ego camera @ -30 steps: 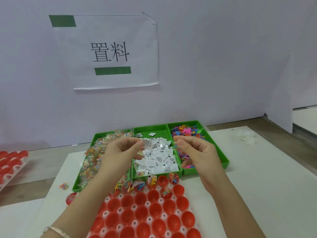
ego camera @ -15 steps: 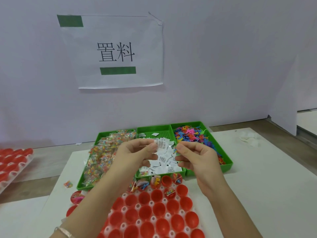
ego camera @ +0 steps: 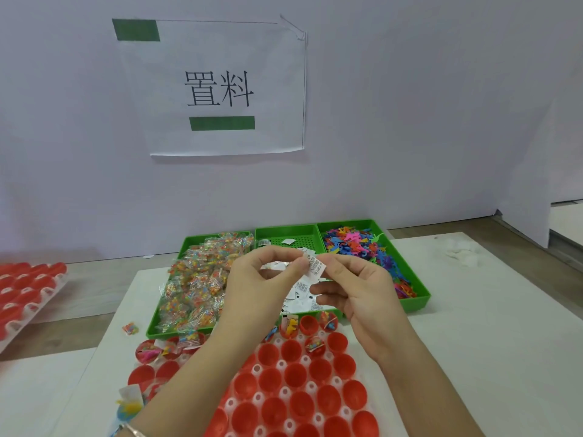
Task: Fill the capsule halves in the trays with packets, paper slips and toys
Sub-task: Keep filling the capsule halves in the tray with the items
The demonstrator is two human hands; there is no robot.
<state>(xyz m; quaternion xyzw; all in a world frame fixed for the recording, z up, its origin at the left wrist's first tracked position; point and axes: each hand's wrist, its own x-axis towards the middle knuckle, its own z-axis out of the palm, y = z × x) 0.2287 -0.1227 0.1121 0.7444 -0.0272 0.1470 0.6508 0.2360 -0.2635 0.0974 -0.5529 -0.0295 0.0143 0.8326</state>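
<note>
The paper slip (ego camera: 316, 267) is a small printed white rectangle held in the air above the middle green tray (ego camera: 285, 230), between both hands. The left hand (ego camera: 258, 288) pinches its left edge between thumb and forefinger; more white paper shows inside that pinch, so the hand probably holds several slips. The right hand (ego camera: 362, 294) pinches the right edge with its fingers (ego camera: 329, 263), the remaining fingers loosely curled.

Handling judgement: the slip is very light, thin and limp, and it clings to its neighbours. It should be taken by one free edge or corner with fingertip pressure only, then peeled sideways off the stack. A draught or a loose release may carry it off target.

The loose slip pile (ego camera: 299, 291) lies in the tray below. Packets (ego camera: 195, 279) fill the left tray, toys (ego camera: 356, 244) the right. The red capsule halves (ego camera: 293, 376) sit nearer the person on the counter (ego camera: 473, 342); only the far row holds contents.
</note>
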